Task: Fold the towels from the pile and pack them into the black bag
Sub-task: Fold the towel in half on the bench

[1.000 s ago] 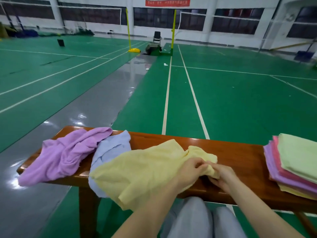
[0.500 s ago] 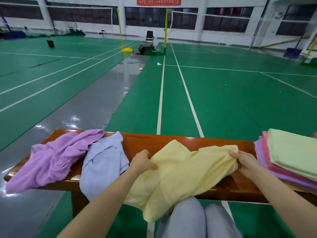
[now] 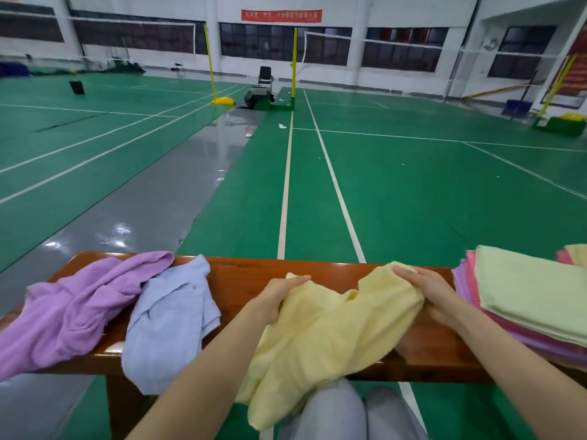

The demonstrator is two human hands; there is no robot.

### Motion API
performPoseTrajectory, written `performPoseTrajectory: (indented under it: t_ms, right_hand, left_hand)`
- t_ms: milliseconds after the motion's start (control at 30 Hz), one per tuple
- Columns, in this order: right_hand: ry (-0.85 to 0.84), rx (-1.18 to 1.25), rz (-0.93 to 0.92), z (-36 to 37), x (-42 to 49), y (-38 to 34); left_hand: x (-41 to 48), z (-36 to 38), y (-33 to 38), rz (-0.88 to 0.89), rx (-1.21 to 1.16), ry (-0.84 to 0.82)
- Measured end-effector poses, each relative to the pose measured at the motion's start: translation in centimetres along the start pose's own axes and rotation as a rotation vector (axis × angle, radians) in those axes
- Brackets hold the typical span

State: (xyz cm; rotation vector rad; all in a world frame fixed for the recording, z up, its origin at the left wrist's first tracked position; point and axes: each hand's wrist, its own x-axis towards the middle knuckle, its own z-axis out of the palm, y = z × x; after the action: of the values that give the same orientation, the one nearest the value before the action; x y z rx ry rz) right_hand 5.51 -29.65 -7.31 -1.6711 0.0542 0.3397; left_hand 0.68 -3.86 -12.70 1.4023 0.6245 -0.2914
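Now the left hand (image 3: 279, 295) and right hand (image 3: 425, 290), bunched together on one corner a second ago, have drawn apart, each pinching a top corner of the yellow towel (image 3: 320, 338), which suggests it is being spread for its first fold. It lies crumpled across the desk (image 3: 251, 274), its lower edge hanging over the knees, between the loose lilac and blue towels and the folded stack (image 3: 524, 300).

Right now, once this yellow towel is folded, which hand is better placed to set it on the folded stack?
Probably the right hand. It grips the yellow towel at the end beside the folded stack. The left hand holds the opposite end, nearer the blue towel.
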Motion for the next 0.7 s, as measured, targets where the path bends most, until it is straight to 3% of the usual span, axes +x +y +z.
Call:
performPoseTrajectory:
  t_ms: [67,167,300,367,700]
  right_hand:
    - [-0.064,-0.113,-0.006,0.0,-0.3,-0.6]
    - [-0.231,-0.252,-0.013,0.2,-0.5,-1.3]
    - [-0.416,-0.046,-0.047,0.3,0.0,-2.3]
    - [-0.409,0.022,-0.051,0.5,0.0,-3.4]
    - [-0.418,-0.108,-0.056,-1.5,-0.6,-5.2]
  left_hand:
    - [0.0,0.2,0.1,-0.068,-0.063,-0.050]
    - [-0.1,1.0,-0.1,-0.086,0.041,-0.091]
    - [-0.6,1.6,1.1,0.141,-0.001,-0.071]
    - [-0.9,1.2,2.2,0.205,-0.013,-0.069]
    - [-5.1,-2.6,9.4,0.644,0.197,0.088]
